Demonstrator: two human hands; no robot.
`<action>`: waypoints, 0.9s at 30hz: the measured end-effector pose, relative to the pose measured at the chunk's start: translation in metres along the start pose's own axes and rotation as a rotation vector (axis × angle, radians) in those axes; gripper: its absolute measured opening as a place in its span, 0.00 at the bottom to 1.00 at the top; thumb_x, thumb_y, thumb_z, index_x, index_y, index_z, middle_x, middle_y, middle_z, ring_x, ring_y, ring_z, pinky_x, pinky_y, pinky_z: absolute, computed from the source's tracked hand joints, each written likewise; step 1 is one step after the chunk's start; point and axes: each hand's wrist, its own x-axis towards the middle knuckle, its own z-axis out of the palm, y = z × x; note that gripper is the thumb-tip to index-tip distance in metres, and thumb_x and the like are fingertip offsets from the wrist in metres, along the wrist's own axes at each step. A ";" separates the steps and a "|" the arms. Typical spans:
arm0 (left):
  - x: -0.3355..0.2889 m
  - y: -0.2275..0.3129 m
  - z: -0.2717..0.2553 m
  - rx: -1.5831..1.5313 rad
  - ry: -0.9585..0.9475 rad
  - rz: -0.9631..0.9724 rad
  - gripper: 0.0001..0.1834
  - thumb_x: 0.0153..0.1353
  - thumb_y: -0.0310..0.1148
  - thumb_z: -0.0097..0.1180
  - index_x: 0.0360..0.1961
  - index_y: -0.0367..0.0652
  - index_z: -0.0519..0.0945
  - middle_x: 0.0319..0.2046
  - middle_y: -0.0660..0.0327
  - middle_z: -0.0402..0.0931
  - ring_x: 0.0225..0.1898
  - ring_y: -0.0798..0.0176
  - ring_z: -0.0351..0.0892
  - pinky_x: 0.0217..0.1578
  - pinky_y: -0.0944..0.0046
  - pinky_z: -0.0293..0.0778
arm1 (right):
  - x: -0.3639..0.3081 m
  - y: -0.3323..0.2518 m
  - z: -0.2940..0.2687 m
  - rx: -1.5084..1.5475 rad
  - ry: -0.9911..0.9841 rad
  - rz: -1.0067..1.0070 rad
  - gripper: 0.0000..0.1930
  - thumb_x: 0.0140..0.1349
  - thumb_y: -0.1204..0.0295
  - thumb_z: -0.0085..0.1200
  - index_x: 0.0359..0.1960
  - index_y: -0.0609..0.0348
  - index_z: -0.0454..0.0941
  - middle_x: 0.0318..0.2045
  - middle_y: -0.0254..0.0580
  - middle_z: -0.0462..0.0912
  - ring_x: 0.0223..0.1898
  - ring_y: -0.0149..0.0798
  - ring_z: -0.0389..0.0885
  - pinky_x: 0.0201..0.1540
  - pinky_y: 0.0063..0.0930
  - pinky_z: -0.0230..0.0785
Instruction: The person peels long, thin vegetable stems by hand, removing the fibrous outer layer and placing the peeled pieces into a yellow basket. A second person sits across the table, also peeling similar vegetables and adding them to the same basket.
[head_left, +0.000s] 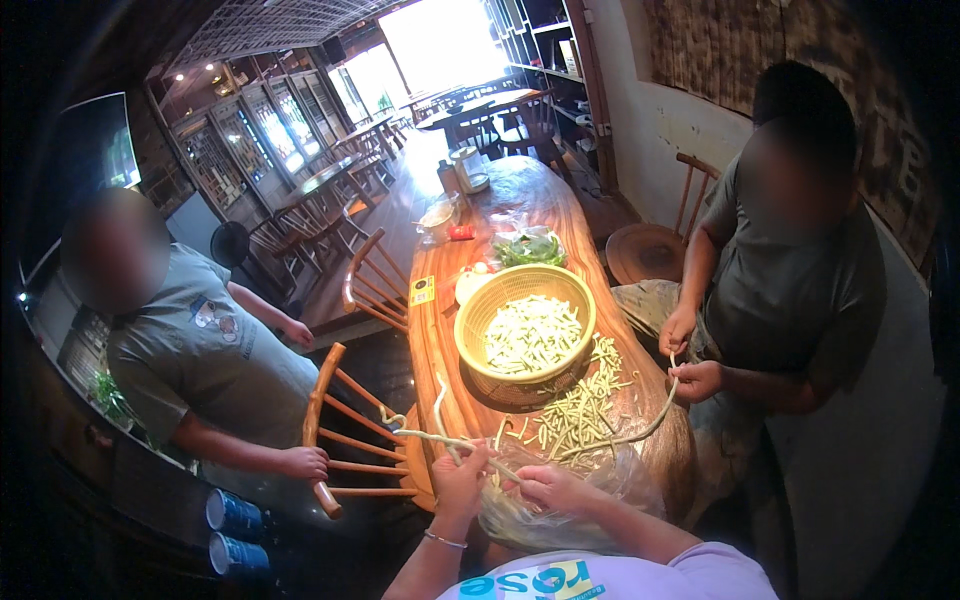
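Over the table's near end, my left hand (pixel 462 482) is closed around a long bean (pixel 430 436), which trails off to the left. My right hand (pixel 553 488) pinches the bean's other end, close to the left fingers. Beneath and beside my hands lies a crumpled clear plastic bag (pixel 622 485). Just beyond them, short bean pieces (pixel 575 412) are heaped on the wooden table (pixel 432 345). A yellow woven basket (pixel 584 305) farther away holds many cut bean pieces (pixel 532 335).
At the right, a seated person (pixel 810 260) holds another long bean (pixel 655 428). A person (pixel 225 345) at the left rests a hand on a wooden chair (pixel 330 425). Bagged leafy greens (pixel 530 248) lie behind the basket. Two blue cans (pixel 235 512) stand at lower left.
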 end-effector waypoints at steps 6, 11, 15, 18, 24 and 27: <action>-0.005 0.019 0.001 0.065 0.016 0.151 0.03 0.56 0.24 0.48 0.31 0.36 0.72 0.24 0.57 0.75 0.17 0.73 0.70 0.15 0.80 0.62 | 0.008 0.021 0.009 -0.289 0.292 -0.261 0.11 0.55 0.71 0.37 0.28 0.60 0.73 0.14 0.30 0.66 0.16 0.28 0.64 0.19 0.22 0.56; -0.032 -0.011 0.007 0.237 -0.187 0.388 0.02 0.56 0.23 0.46 0.29 0.38 0.71 0.24 0.56 0.75 0.18 0.71 0.70 0.20 0.75 0.66 | 0.039 0.057 -0.001 0.342 0.541 -0.032 0.10 0.55 0.71 0.37 0.20 0.56 0.70 0.12 0.28 0.64 0.14 0.26 0.61 0.15 0.19 0.52; -0.018 0.004 0.003 0.227 -0.148 0.275 0.02 0.56 0.23 0.47 0.31 0.39 0.71 0.24 0.55 0.75 0.20 0.70 0.71 0.22 0.75 0.68 | 0.034 0.053 -0.028 0.959 0.383 0.163 0.09 0.55 0.71 0.39 0.18 0.53 0.67 0.12 0.26 0.62 0.12 0.24 0.58 0.11 0.16 0.47; -0.008 -0.008 -0.009 0.115 -0.134 0.069 0.03 0.56 0.25 0.48 0.31 0.36 0.72 0.24 0.55 0.75 0.20 0.70 0.71 0.21 0.75 0.68 | 0.018 0.001 0.007 0.830 0.099 0.194 0.06 0.59 0.70 0.42 0.28 0.57 0.70 0.14 0.27 0.62 0.12 0.23 0.56 0.12 0.17 0.45; -0.003 -0.012 -0.012 -0.087 -0.039 -0.068 0.07 0.57 0.26 0.48 0.36 0.35 0.70 0.25 0.56 0.75 0.16 0.73 0.68 0.15 0.78 0.64 | 0.010 0.014 0.016 0.398 -0.039 0.026 0.09 0.62 0.67 0.40 0.34 0.59 0.70 0.15 0.26 0.61 0.14 0.21 0.56 0.15 0.15 0.47; -0.001 -0.008 -0.014 -0.152 0.064 0.035 0.04 0.57 0.25 0.47 0.34 0.36 0.71 0.26 0.56 0.75 0.16 0.74 0.67 0.15 0.79 0.63 | 0.008 0.010 0.020 0.340 -0.020 0.038 0.10 0.62 0.66 0.39 0.33 0.58 0.70 0.14 0.25 0.60 0.14 0.21 0.55 0.15 0.15 0.46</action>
